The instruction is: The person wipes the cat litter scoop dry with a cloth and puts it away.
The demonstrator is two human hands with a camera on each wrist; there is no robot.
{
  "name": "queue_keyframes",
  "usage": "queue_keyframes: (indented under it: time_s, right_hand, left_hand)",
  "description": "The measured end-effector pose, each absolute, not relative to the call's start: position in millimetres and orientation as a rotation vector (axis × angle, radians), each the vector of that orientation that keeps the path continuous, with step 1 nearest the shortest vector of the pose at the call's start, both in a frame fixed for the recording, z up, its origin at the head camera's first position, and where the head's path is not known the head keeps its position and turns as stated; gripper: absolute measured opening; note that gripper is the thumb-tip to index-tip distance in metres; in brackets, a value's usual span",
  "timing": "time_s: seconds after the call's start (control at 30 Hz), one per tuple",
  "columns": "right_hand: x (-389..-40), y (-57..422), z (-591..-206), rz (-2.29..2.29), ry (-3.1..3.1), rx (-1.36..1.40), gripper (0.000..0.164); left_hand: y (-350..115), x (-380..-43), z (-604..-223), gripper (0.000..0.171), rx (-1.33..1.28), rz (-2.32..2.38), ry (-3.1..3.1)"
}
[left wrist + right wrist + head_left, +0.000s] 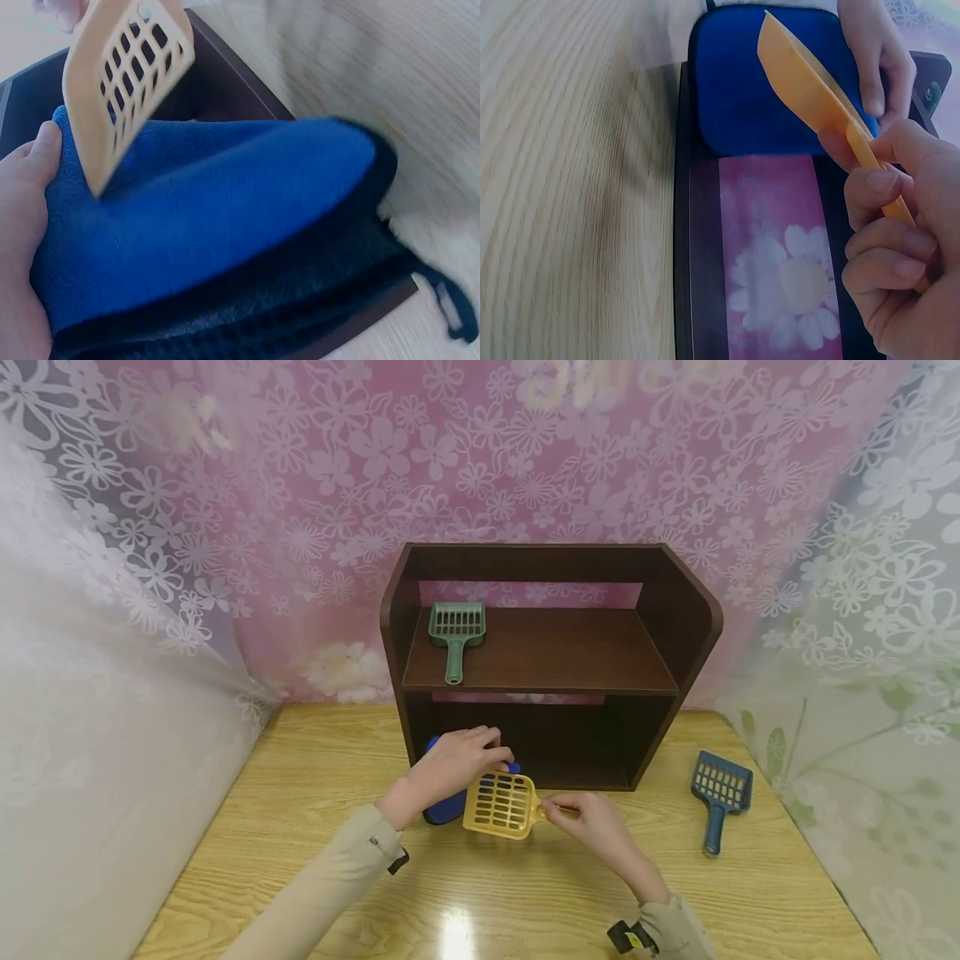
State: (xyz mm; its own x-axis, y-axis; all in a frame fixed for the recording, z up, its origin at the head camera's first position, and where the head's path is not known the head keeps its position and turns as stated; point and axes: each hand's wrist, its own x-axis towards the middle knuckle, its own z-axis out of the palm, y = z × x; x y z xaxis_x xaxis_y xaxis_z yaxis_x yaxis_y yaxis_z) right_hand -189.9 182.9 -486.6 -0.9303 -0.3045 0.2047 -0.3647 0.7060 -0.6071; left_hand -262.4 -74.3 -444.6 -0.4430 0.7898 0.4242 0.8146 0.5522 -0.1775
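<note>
My right hand [600, 827] holds a yellow slotted litter scoop [500, 806] by its handle, fingers wrapped round it in the right wrist view [892, 247]. The scoop's head overlaps a blue plush pad [202, 202] with dark edging and a small dark loop [454, 307] at one corner. My left hand [457, 760] grips one side of this pad, thumb [46, 150] on its blue face; its other fingers are hidden behind it in the left wrist view. The pad is at the front left of the shelf's lower opening.
A dark brown two-tier shelf [555, 656] stands at the back of the wooden table [315, 810]. On its upper board, at the left, lies a green litter scoop [457, 625]. Right of the shelf, a dark blue litter scoop [722, 783] lies on the table. Floral curtains [322, 527] surround the table.
</note>
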Motion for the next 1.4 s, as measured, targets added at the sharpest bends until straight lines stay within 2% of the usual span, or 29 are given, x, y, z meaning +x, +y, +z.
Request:
queue_keyframes:
  time_s: [0.27,0.9,1.2,1.4]
  right_hand:
    - [-189,191,-489,1.000,-2.788,0.530,0.015]
    - [-189,179,-487,1.026,-2.787,0.567,0.020]
    - [-182,190,-492,1.079,-2.810,0.438,0.015]
    - [-180,197,-491,1.094,-2.808,0.374,0.021]
  left_hand:
    - [-86,-261,-443,0.010,-1.266,-0.097,-2.283]
    - [-55,-253,-436,0.015,-1.312,0.037,-2.319]
    - [-71,-258,-449,0.013,-1.266,-0.068,-2.276]
    - [-82,-258,-450,0.014,-1.180,-0.153,-2.309]
